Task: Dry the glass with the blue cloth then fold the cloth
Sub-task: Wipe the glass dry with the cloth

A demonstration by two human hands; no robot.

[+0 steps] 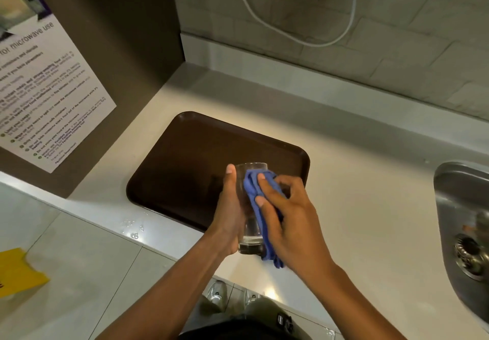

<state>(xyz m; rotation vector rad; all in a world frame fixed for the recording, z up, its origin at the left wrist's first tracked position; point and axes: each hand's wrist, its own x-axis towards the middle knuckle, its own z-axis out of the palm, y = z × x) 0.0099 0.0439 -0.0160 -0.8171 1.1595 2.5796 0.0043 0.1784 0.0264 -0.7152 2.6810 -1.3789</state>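
**Glass held in the air and rubbed with the blue cloth**

The left hand (229, 215) is gripping a clear glass (250, 207) along its left side, fingers wrapping round the back and the thumb lying up the near wall towards the rim. The glass is being held off the counter, tilted so that its open mouth is pointing away from the person and its thick base is sitting low, just right of the left palm.

The right hand (287, 214) is closing on the blue cloth (260, 207) and pressing it against the right side of the glass. Its fingers are spreading over the bunched fabric, with the fingertips lying on the cloth near the rim. A tail of cloth is hanging below the right palm, past the base of the glass.

Beyond both hands, a dark brown tray (195, 160) is lying flat on the pale counter (370, 207); the glass is hovering over its near right corner. Well to the right of the right hand, a steel sink (455, 194) is showing at the frame's edge. To the left of the left wrist, water droplets (132, 230) are sitting on the counter's edge.
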